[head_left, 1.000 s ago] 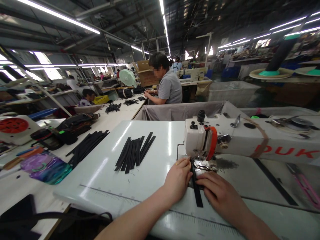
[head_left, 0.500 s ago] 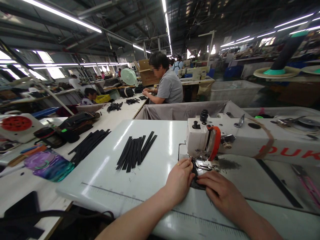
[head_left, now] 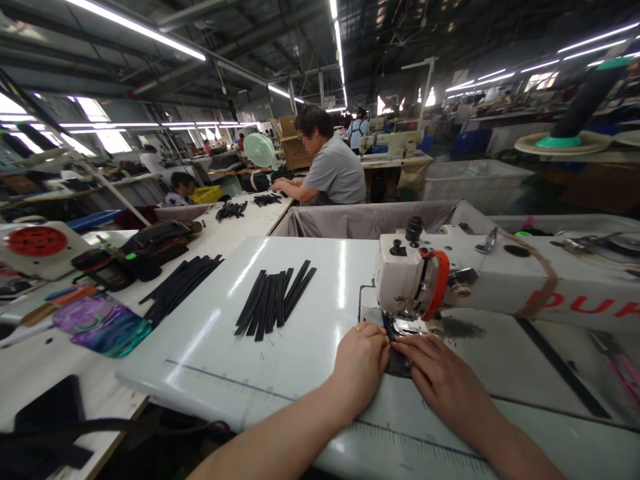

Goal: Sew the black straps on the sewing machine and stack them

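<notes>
A white sewing machine [head_left: 403, 273] with an orange guard stands at the right of the pale work surface. Under its needle area lies a small black fabric piece [head_left: 399, 363], partly covered by my fingers. My left hand [head_left: 361, 360] is closed at its left edge, fingers curled and pressed down. From the right, my right hand [head_left: 443, 370] pinches or presses the same piece, its fingertips close to the metal presser foot [head_left: 407, 327]. Left of the machine, a fanned bunch of black strips [head_left: 273, 300] rests on the surface.
More black strips [head_left: 183, 287] lie on the side table, near a purple-teal pouch [head_left: 100, 323]. Pink-handled snips [head_left: 620, 373] and a single black strip [head_left: 563, 367] lie right of my hands. Beyond a cloth-lined bin [head_left: 370, 220], a co-worker [head_left: 335, 167] handles black pieces.
My right hand has shifted slightly up and left, closer to my left hand at the needle area. The camera view has moved a little. The co-worker's hands have moved slightly left.
</notes>
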`<state>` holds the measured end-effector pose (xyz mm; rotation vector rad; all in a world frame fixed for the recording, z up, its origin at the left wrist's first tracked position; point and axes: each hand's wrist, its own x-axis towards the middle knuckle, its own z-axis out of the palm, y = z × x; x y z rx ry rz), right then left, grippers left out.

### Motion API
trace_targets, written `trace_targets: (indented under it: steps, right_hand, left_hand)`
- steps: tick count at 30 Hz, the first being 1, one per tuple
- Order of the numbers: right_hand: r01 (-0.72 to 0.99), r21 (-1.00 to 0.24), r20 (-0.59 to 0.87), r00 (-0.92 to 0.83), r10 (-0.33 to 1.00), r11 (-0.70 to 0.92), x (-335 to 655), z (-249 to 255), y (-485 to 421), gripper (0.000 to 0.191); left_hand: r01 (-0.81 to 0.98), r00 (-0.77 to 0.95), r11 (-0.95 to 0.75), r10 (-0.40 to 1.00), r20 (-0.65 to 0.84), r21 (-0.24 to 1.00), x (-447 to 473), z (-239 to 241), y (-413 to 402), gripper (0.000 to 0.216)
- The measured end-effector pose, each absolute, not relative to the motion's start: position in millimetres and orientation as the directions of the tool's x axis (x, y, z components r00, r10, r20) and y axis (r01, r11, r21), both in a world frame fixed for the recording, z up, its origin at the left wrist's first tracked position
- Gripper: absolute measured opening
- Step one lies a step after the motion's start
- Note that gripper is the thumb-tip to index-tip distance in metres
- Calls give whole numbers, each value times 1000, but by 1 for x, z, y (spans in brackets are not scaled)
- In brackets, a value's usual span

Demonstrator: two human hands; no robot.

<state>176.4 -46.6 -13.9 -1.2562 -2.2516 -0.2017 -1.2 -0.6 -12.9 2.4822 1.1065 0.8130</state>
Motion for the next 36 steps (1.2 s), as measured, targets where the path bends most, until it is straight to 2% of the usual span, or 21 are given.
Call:
trace_targets:
  steps: [15,24,28,30,32,33,36]
  right_hand:
    - [843,-111,509,-406,759,526,175,-16,-47,36]
    - [854,-130,479,-390,786,503,174,-18,-48,37]
    - [842,-155,490,-389,780,517,169,-14,-49,34]
    - [838,-156,488,-395,779,523,171,-12,-51,32]
    - [880,-141,515,-326,792,454,182,-9,-54,29]
    - [922,-125,538,-246,806,365,192,-8,-57,27]
    - [996,-29,538,82,839,-79,235,-2,-67,28]
  left_hand:
    - [578,546,-683,731,410,447,0,-12,2,18]
    - [610,584,-711,702,408,351,0,-10,3,19]
    - [587,606,-722,691,394,366,-1,-11,-1,17]
    - [571,602,-710,704,377,412,-3,-11,1,16]
    - [568,559,-659,749,356,493,-5,-9,9,9]
    - [571,534,-633,770,348,523,-6,-9,14,8]
    - [582,555,-643,761,334,497,-6,-7,33,44]
